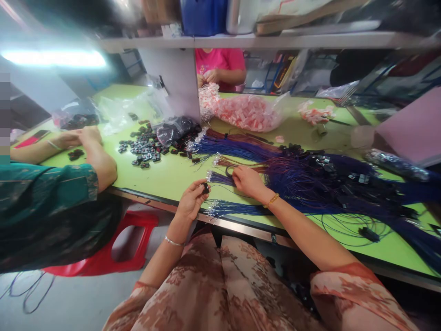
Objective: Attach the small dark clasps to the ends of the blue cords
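Note:
Between the thumb and fingers of my left hand (191, 198) is a small black plastic connector housing (206, 187), held near the table's front edge. A thin dark wire (225, 186) runs from beside it toward the right. My right hand (250, 182) is closed over a blue wire bundle (218, 178), its fingertips pinched on wire there; exactly which strands is hidden. Bright metal terminals tip the bundle's left end. Another blue wire bundle (234, 208) lies nearer the edge, and brown wires (237, 162) lie just beyond my right hand.
Loose black connector housings (146, 145) are scattered left of centre beside a bag of dark parts (177, 130). Wires with black connectors heap up at right (310, 179). At left, a co-worker's forearm (99, 158) rests on the table; another person in pink sits behind a bag of pink-white parts (248, 112).

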{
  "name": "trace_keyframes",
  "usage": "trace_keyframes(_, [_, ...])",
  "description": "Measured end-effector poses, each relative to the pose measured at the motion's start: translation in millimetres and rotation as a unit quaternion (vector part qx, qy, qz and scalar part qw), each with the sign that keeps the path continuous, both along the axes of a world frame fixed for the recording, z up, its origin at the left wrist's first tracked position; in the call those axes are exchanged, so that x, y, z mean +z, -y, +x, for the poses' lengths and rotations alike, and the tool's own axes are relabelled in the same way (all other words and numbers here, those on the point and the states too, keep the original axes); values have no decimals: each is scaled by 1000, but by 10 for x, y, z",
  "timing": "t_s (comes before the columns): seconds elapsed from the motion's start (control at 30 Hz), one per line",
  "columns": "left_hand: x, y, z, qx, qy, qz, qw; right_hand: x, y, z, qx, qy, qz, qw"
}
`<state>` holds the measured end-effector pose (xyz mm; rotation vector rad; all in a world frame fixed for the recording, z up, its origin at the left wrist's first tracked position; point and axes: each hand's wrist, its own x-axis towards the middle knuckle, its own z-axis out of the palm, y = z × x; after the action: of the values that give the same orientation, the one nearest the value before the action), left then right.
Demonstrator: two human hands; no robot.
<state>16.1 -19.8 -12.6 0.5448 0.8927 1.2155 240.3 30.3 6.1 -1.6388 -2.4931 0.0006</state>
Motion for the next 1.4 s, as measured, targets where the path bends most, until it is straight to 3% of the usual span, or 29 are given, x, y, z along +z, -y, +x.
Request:
trace_keyframes(0.13, [32, 5, 16, 4, 0, -5, 1000, 17, -7, -1, -8, -41, 29, 999])
trace_keyframes(0.27, [40, 6, 53, 8, 6, -5, 1000, 80, 3, -127, 8, -132, 7, 991])
trace_keyframes(0.43, [20, 14, 108, 6, 18, -9, 1000, 198, 78, -392, 107, -301, -21, 947])
trace_keyframes(0.6, [27, 15, 148, 4, 42, 0, 999, 223, 205, -459, 123, -366, -52, 921])
trace_keyframes(0.83, [25, -11, 207, -20, 54, -3, 998, 142, 318, -388, 143, -337, 19, 931])
trace_keyframes(1.27, [28, 0, 221, -36, 39, -1, 999, 78, 334, -376, 180, -219, 77, 956])
trace_keyframes(1.4, [18, 20, 257, -16, 27, -2, 999, 28, 322, -384, 197, -188, 114, 956])
